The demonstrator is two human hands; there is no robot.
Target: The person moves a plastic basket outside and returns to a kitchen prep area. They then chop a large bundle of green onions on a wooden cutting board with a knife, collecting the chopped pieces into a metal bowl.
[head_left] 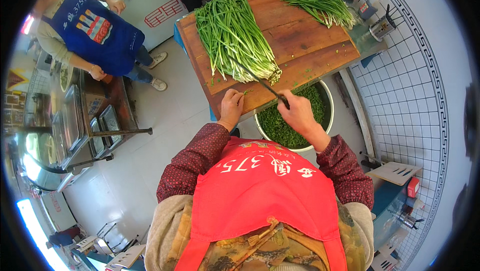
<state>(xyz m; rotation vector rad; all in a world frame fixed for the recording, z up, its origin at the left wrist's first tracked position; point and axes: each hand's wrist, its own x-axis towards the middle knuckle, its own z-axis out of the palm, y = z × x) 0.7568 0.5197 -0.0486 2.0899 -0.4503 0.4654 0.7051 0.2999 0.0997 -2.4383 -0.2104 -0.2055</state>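
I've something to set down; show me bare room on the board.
Widest: the board, right of the greens bundle, below the far pile, barring scraps. A narrow strip borders the bundle's left. Crowded: the near edge's left part, around the knife, left hand and right hand.

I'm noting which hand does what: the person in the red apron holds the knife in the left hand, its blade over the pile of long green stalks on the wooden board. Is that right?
Not quite: the head view shows the knife in the right hand, not the left. The rest of your statement stands.
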